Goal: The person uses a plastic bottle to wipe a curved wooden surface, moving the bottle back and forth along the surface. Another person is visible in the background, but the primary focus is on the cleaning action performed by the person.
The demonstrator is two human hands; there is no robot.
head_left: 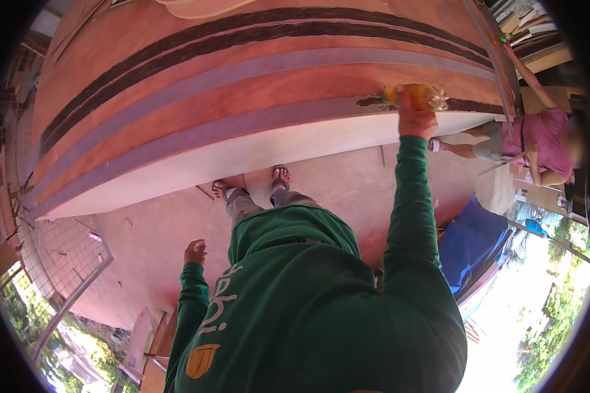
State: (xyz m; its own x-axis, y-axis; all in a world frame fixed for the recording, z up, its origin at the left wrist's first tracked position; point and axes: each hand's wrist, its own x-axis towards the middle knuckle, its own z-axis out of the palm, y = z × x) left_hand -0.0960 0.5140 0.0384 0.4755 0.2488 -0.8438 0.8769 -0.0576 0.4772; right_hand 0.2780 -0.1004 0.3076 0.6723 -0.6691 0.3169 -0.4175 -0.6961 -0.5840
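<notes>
Bottle (pixel 431 97), yellow and clear with green at its left end, is lying sideways in the right hand (pixel 417 122), close over the lowest stripe of a large painted panel (pixel 275 88) and toward that panel's right end. The right fingers are closing around the middle of the bottle, gripping it, while its green end is pointing left toward a dark patch (pixel 372 101) on the lilac stripe; whether the two are touching, I cannot tell. Another dark stretch (pixel 473 105) is continuing along the same stripe to the right of the bottle. The left hand (pixel 195 252) is hanging well apart from the panel, above the floor (pixel 157 223), its fingers loosely curling with nothing visible in them. Dark and lilac stripes are curving across the reddish-orange panel, and a white face (pixel 242 158) is running below its lower edge. The person is wearing a green top (pixel 308 308) and is standing in sandals (pixel 281 171) near that white face. Off to the right, a co-worker in a pink shirt (pixel 544 141) is reaching an arm along the panel's right end. A blue sheet (pixel 472 242) is draping nearby, and wire mesh (pixel 65 252) is standing at the left.
</notes>
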